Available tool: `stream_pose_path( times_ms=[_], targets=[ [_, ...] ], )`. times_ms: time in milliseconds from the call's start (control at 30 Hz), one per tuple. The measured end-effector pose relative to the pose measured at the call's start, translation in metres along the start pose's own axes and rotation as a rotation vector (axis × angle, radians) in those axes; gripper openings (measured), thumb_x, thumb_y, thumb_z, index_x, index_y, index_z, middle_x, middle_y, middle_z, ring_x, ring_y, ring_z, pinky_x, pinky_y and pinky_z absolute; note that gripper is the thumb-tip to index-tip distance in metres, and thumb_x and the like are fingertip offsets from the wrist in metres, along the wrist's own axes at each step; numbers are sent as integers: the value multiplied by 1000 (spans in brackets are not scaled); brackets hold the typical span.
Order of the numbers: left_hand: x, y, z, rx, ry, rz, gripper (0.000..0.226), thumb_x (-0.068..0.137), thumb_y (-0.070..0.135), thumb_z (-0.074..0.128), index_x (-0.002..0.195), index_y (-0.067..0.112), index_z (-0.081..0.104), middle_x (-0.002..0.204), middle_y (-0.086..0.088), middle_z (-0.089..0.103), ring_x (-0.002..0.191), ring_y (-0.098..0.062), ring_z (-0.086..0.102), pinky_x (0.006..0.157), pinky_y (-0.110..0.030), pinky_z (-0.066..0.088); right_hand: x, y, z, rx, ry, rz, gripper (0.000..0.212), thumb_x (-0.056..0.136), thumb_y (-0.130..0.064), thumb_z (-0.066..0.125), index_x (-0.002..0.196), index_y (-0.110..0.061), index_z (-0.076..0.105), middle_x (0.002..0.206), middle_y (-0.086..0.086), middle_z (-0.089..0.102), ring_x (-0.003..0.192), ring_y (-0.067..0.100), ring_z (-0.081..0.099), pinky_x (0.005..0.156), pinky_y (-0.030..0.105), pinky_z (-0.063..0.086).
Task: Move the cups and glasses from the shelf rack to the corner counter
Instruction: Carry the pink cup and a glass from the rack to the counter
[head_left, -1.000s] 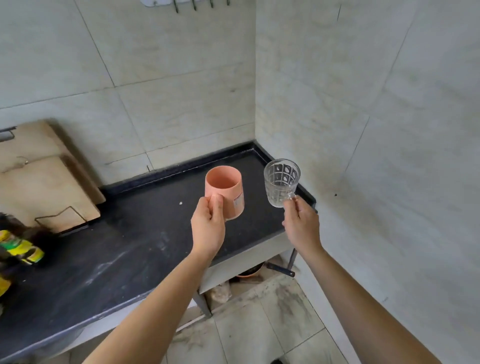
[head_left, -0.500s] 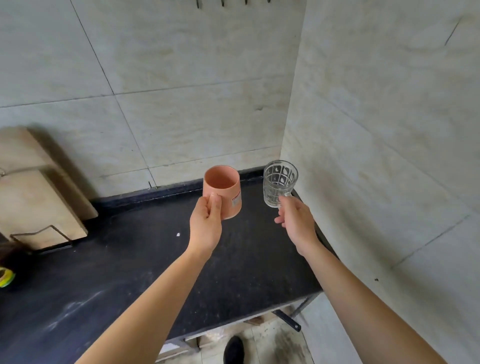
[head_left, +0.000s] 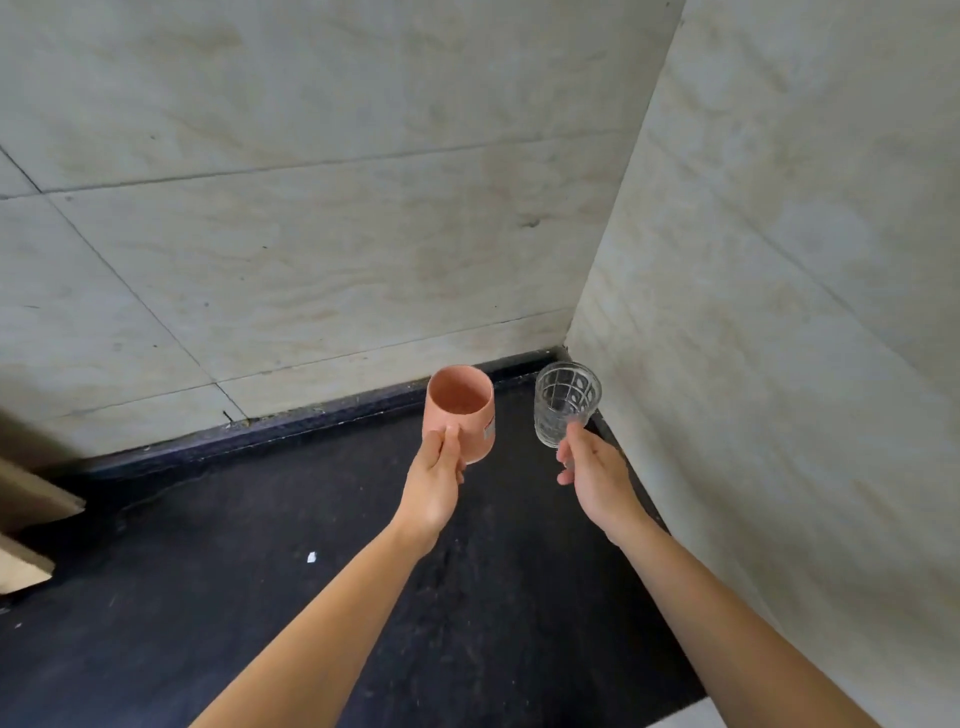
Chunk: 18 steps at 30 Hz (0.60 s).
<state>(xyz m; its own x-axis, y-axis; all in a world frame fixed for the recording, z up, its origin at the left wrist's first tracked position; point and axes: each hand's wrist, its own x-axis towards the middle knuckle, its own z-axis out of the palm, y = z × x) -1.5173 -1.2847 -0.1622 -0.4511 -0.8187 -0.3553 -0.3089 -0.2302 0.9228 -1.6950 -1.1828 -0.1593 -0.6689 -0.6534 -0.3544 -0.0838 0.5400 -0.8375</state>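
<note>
My left hand (head_left: 435, 480) grips the pink cup (head_left: 460, 410). My right hand (head_left: 597, 475) pinches the glass (head_left: 566, 402) at 3 o'clock of it, above the black counter (head_left: 260, 597) corner.

Salmon-pink cup (head_left: 460, 410), clear grid-patterned glass (head_left: 563, 402), black counter (head_left: 260, 597).

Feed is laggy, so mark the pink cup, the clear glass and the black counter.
pink cup (head_left: 464, 410): head view, outer side wall.
clear glass (head_left: 563, 410): head view, patterned side wall.
black counter (head_left: 234, 597): head view, bare top.
</note>
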Motion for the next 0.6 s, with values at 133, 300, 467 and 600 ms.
stream_pose_path(
  times_ms=[133, 300, 467, 600],
  targets=[
    [45, -15, 24, 70, 4, -67, 49, 104, 51, 26, 123, 12, 50, 101, -2, 55, 81, -12, 51, 71, -18, 42, 53, 19, 10, -39, 1, 18, 50, 108, -49, 29, 87, -18, 62, 82, -2, 61, 72, 10, 59, 64, 23, 40],
    [94, -36, 61, 63, 18, -124, 46, 105, 49, 27, 110, 11, 52, 102, -2, 59, 86, -11, 57, 76, -18, 42, 117, 44, 24, -43, -19, 41, 43, 109, -44, 30, 87, -22, 60, 90, -3, 63, 76, 10, 64, 69, 27, 41],
    [133, -55, 86, 99, 42, -172, 48, 106, 47, 25, 119, 10, 51, 105, -2, 61, 98, -14, 57, 74, -15, 39, 166, 62, 30, -16, -66, 58, 41, 109, -43, 33, 84, -23, 59, 91, -1, 63, 77, 13, 66, 77, 33, 48],
    [151, -64, 100, 104, 52, -165, 43, 106, 46, 26, 112, 13, 52, 102, 2, 61, 101, -16, 59, 73, -14, 38, 185, 69, 31, 1, -92, 66, 41, 109, -41, 33, 85, -22, 60, 93, -1, 63, 74, 11, 66, 76, 32, 47]
  ],
)
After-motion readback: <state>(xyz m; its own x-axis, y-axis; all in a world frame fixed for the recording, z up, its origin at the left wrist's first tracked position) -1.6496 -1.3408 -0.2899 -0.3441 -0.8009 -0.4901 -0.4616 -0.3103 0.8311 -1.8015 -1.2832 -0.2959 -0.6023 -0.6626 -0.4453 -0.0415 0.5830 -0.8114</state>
